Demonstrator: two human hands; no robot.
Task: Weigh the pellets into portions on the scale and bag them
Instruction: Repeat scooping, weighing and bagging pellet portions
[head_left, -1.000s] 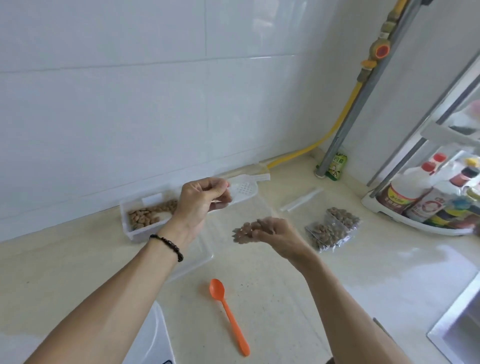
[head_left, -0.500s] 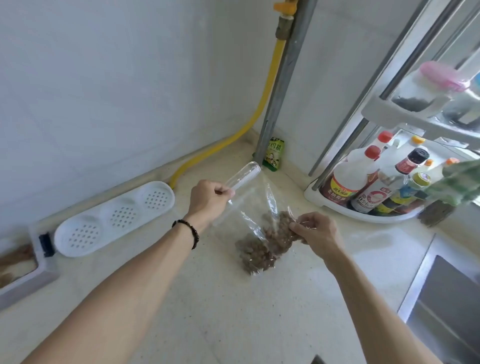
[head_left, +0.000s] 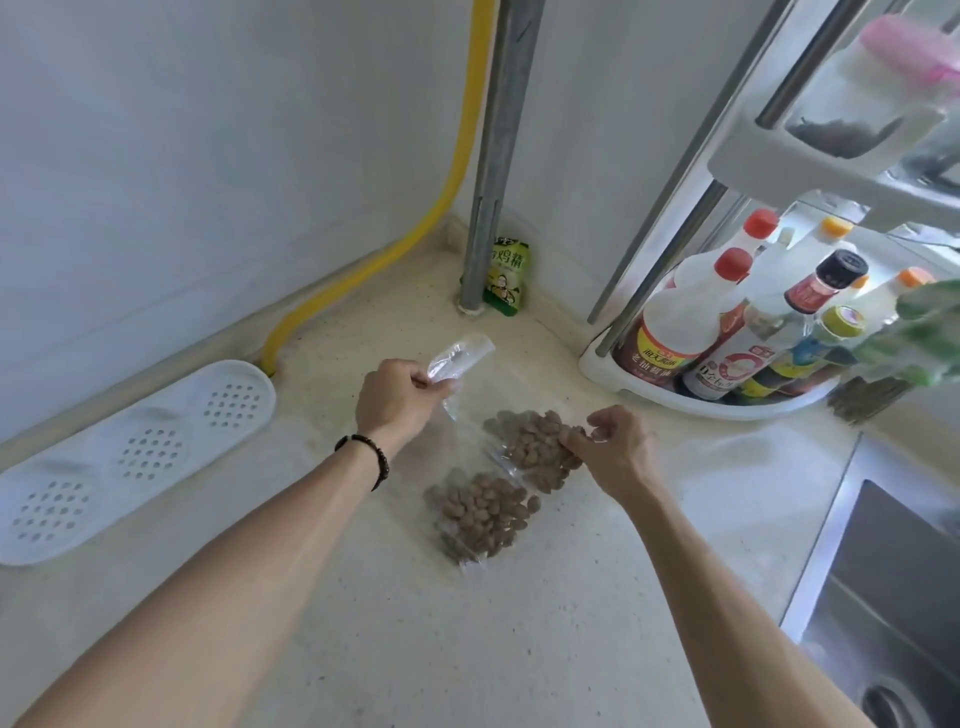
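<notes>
On the counter by the corner, the left hand pinches an empty bag while the right hand pinches a pellet bag now lowered beside another filled bag — a portion done, the next likely starting.

A pale speckled table meets white tiled walls in a corner. A grey pipe stands upright there, with a yellow hose curving down beside it and a green packet at its foot. To the right stands a white rack holding bottles; a steel sink lies at the right edge. Soft daylight.
</notes>
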